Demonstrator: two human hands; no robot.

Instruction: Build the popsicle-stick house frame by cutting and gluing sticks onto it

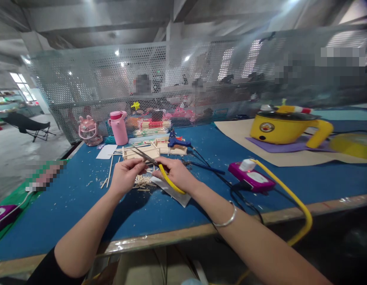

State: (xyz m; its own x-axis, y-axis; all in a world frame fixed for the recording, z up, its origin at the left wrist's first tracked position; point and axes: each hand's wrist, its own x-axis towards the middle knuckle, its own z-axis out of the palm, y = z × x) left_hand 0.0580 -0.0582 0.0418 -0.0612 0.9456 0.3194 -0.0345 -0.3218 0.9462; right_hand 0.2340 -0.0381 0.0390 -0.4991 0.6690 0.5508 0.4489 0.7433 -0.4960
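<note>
My right hand (pixel 179 176) is closed around scissors with a yellow handle (pixel 169 181); their dark blades point up and left, past the fingertips of my left hand. My left hand (pixel 126 176) is pinched shut close to the blades, and whatever sits between its fingertips is too small to make out. Below both hands lies a pile of short cut wooden sticks (pixel 144 183), beside a white sheet of paper (pixel 179 198). Just beyond the hands is a pale wooden frame (pixel 146 152). Longer thin sticks (pixel 110 172) lie left of my left hand.
A blue glue gun (pixel 177 141) and a blue-handled tool (pixel 207 168) lie behind my right hand. To the right are a purple power strip (pixel 251 177) and a yellow electric pot (pixel 280 128). A pink bottle (pixel 119 128) stands near the perforated metal screen (pixel 112 79).
</note>
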